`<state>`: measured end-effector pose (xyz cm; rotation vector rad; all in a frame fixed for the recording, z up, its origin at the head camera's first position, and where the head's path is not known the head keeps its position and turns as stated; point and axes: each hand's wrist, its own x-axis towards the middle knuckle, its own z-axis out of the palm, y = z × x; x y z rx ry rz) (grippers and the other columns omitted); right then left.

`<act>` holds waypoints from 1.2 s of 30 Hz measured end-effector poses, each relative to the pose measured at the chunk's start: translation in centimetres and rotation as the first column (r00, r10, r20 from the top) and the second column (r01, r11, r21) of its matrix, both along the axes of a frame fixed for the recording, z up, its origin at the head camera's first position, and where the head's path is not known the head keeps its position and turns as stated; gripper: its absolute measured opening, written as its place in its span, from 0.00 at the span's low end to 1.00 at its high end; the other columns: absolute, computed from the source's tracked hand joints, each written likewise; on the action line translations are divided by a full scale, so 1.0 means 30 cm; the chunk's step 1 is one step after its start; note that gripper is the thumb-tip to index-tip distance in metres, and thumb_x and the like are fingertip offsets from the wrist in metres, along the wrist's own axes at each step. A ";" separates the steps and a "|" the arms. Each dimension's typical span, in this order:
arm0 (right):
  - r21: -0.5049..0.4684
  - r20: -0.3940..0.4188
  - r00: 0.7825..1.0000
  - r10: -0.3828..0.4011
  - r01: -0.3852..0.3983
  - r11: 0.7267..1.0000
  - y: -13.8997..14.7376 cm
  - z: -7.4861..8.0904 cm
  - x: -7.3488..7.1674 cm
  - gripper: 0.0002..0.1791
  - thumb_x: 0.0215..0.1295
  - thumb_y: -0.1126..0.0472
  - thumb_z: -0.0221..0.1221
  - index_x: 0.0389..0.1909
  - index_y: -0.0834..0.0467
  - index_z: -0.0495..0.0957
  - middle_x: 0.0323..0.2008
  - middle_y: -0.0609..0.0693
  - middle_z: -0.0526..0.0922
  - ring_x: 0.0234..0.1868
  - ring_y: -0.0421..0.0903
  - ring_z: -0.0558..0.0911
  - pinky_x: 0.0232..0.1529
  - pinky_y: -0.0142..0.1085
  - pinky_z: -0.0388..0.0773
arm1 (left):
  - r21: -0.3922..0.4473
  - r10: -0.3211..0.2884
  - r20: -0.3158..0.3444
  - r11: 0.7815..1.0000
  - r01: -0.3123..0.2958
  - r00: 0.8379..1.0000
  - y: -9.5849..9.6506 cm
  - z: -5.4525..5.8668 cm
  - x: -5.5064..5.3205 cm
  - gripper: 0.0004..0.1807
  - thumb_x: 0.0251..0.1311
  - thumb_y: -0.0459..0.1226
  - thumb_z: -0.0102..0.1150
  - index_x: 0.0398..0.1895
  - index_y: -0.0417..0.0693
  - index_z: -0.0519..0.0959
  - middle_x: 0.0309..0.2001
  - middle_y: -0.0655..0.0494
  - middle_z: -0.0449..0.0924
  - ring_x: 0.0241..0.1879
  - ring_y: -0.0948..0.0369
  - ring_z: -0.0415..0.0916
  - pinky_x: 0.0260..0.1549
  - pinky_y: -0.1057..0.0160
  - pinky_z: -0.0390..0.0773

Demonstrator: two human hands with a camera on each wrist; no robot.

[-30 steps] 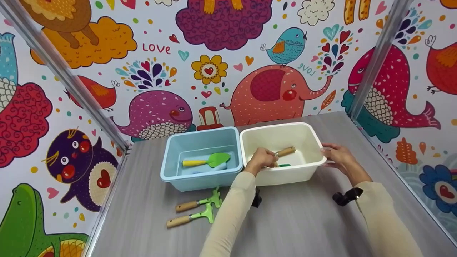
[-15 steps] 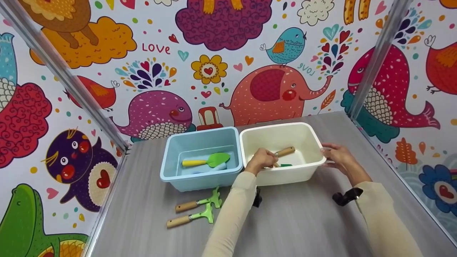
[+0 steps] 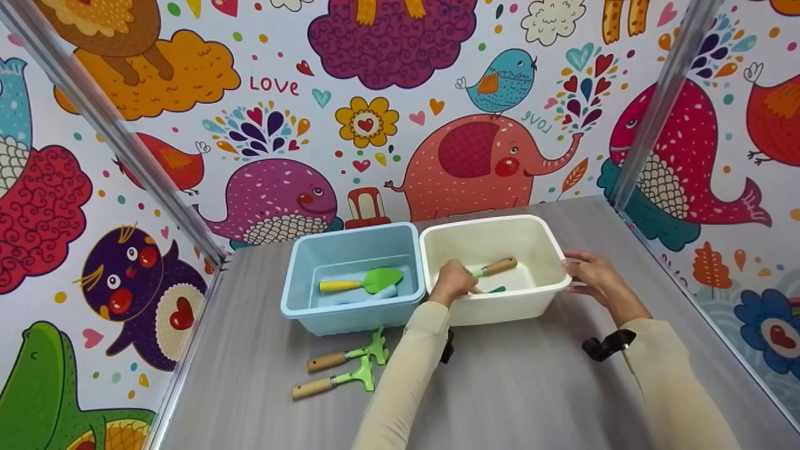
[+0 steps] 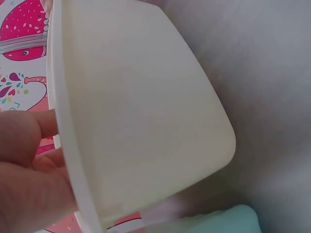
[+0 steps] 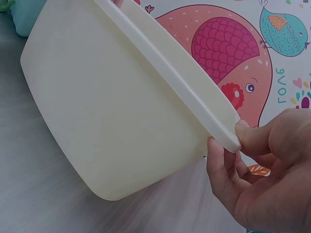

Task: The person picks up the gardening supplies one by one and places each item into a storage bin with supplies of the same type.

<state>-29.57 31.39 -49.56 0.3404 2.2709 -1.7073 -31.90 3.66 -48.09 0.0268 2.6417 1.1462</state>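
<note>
My left hand reaches over the near rim into the white plastic bin; its fingertips are hidden, so I cannot tell whether they hold anything. Just right of it lies a tool with a wooden handle and a light-green neck. A dark-green piece shows near the bin's front wall. In the left wrist view the fingers go behind the bin's rim. My right hand pinches the rim at the bin's right front corner, thumb on top and fingers beneath.
A light-blue bin stands against the white one's left side. Inside it lie a green trowel with a yellow handle and other blue pieces. Two green-headed tools, a rear one and a front one, lie on the table with wooden handles.
My left hand has drawn slightly left inside the white bin, uncovering the light-green neck of the wooden-handled tool. The right hand stays at the rim.
</note>
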 end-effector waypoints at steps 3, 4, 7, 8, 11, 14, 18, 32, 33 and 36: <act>-0.001 -0.004 1.000 0.005 -0.005 1.000 0.001 -0.001 0.000 0.34 0.77 0.55 0.51 0.76 0.64 0.54 0.69 0.68 0.67 0.48 0.42 0.80 0.44 0.30 0.84 | -0.008 0.000 0.011 1.000 0.000 1.000 -0.009 -0.001 -0.012 0.15 0.57 0.26 0.59 0.13 0.43 0.75 0.16 0.56 0.71 0.16 0.63 0.64 0.14 0.72 0.63; -0.002 -0.003 1.000 0.005 -0.005 1.000 0.002 -0.002 0.000 0.34 0.77 0.55 0.51 0.76 0.64 0.54 0.69 0.68 0.68 0.48 0.42 0.80 0.44 0.30 0.84 | -0.014 -0.002 0.013 1.000 0.002 1.000 -0.011 0.000 -0.015 0.18 0.57 0.26 0.58 0.10 0.45 0.71 0.14 0.58 0.67 0.15 0.63 0.62 0.14 0.71 0.61; -0.004 0.003 1.000 0.006 -0.006 1.000 0.003 0.000 -0.001 0.34 0.77 0.55 0.51 0.76 0.64 0.54 0.68 0.67 0.69 0.47 0.41 0.80 0.44 0.30 0.84 | -0.035 -0.010 0.012 0.999 0.011 1.000 -0.017 0.003 -0.019 0.23 0.57 0.26 0.55 0.08 0.50 0.63 0.12 0.59 0.61 0.16 0.63 0.59 0.14 0.70 0.59; -0.006 0.006 1.000 0.004 -0.004 1.000 0.003 0.001 -0.003 0.34 0.77 0.55 0.50 0.76 0.64 0.54 0.68 0.66 0.69 0.47 0.41 0.80 0.44 0.30 0.83 | -0.040 -0.015 0.012 0.999 0.016 1.000 -0.019 0.005 -0.020 0.23 0.57 0.26 0.55 0.08 0.50 0.61 0.13 0.59 0.60 0.16 0.62 0.59 0.15 0.69 0.58; -0.010 0.016 1.000 0.000 0.000 1.000 0.004 0.003 -0.006 0.33 0.77 0.55 0.51 0.76 0.63 0.54 0.67 0.65 0.70 0.47 0.42 0.80 0.44 0.30 0.84 | -0.059 -0.036 0.007 0.998 0.036 0.999 -0.023 0.013 -0.018 0.25 0.58 0.26 0.53 0.07 0.51 0.59 0.12 0.59 0.57 0.17 0.61 0.57 0.16 0.68 0.57; -0.013 0.035 0.999 -0.007 0.007 1.000 0.004 0.003 -0.009 0.33 0.77 0.55 0.51 0.77 0.62 0.54 0.68 0.65 0.69 0.48 0.42 0.80 0.44 0.30 0.84 | -0.063 -0.057 0.015 0.996 0.057 0.998 -0.027 0.021 -0.018 0.26 0.60 0.27 0.51 0.06 0.51 0.58 0.11 0.60 0.55 0.15 0.62 0.55 0.15 0.68 0.56; -0.011 0.060 0.998 -0.017 0.017 1.000 0.002 0.003 -0.009 0.34 0.77 0.54 0.51 0.78 0.60 0.53 0.70 0.65 0.66 0.49 0.43 0.80 0.45 0.30 0.84 | -0.048 -0.080 0.037 0.996 0.081 0.996 -0.038 0.034 -0.015 0.26 0.61 0.28 0.50 0.06 0.52 0.59 0.09 0.62 0.54 0.13 0.64 0.53 0.14 0.68 0.55; 0.000 0.019 1.000 0.002 -0.002 1.000 0.007 -0.003 -0.007 0.35 0.77 0.53 0.50 0.77 0.64 0.52 0.67 0.66 0.69 0.46 0.41 0.79 0.42 0.29 0.84 | -0.014 -0.128 -0.063 0.992 0.128 0.990 -0.104 0.093 0.057 0.15 0.68 0.34 0.53 0.52 0.38 0.84 0.55 0.47 0.84 0.48 0.57 0.77 0.53 0.59 0.81; -0.002 0.021 1.000 0.003 -0.003 1.000 0.008 -0.003 -0.007 0.35 0.77 0.53 0.51 0.77 0.64 0.52 0.67 0.65 0.69 0.46 0.41 0.79 0.42 0.29 0.84 | 0.006 -0.123 -0.061 0.992 0.123 0.991 -0.107 0.096 0.063 0.15 0.68 0.34 0.53 0.52 0.38 0.84 0.55 0.46 0.84 0.49 0.57 0.78 0.53 0.58 0.81; -0.012 0.031 1.000 0.002 -0.002 1.000 0.011 0.000 -0.004 0.35 0.77 0.53 0.51 0.77 0.63 0.52 0.66 0.64 0.69 0.45 0.40 0.79 0.43 0.29 0.84 | 0.043 -0.122 -0.069 0.991 0.125 0.990 -0.117 0.102 0.078 0.14 0.69 0.34 0.53 0.52 0.39 0.84 0.55 0.46 0.84 0.53 0.55 0.79 0.54 0.57 0.82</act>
